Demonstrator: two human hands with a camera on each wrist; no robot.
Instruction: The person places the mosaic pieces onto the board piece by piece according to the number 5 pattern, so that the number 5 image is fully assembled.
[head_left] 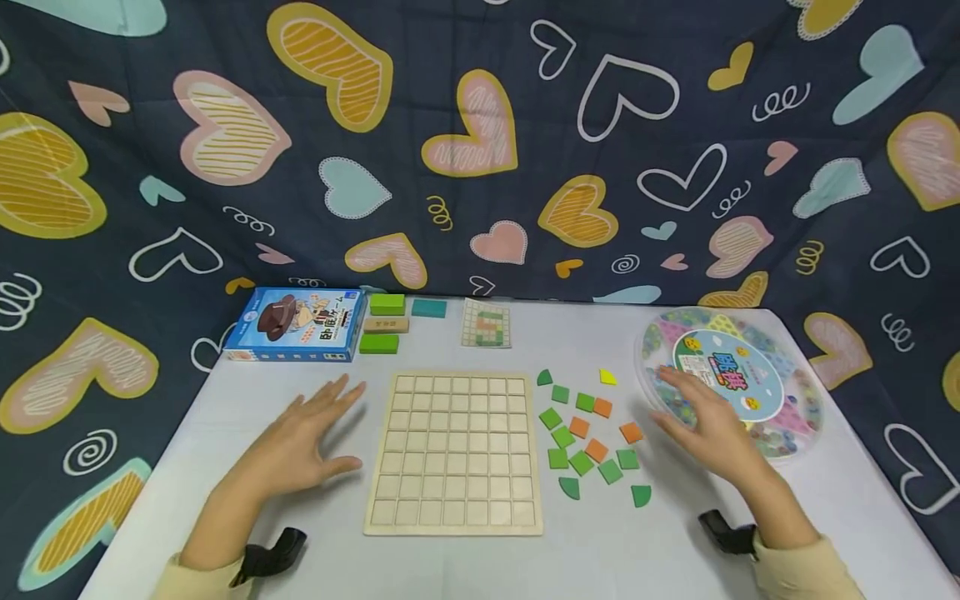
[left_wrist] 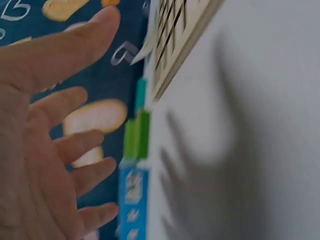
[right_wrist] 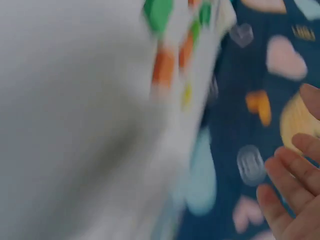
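Note:
My left hand [head_left: 303, 442] hovers over the table left of a wooden grid board [head_left: 453, 454], its fingers spread and nothing in them. In the left wrist view its fingers [left_wrist: 80, 145] are apart above the table and its shadow. On the other side, my right hand [head_left: 708, 425] is held in the air, overlapping the near-left rim of a round clear box of marbles [head_left: 798, 400], also holding nothing. Between the board and that hand lie loose green tiles [head_left: 611, 471], orange tiles [head_left: 631, 432], quarter-round green pieces [head_left: 641, 496] and one yellow piece [head_left: 607, 377].
At the back left lies a blue game box [head_left: 300, 325] beside green blocks [head_left: 379, 343], a wooden block [head_left: 386, 325] and a teal block [head_left: 429, 308]. A small pattern card [head_left: 486, 323] lies behind the board. A heart-print cloth [head_left: 480, 208] hangs along the table's far edge.

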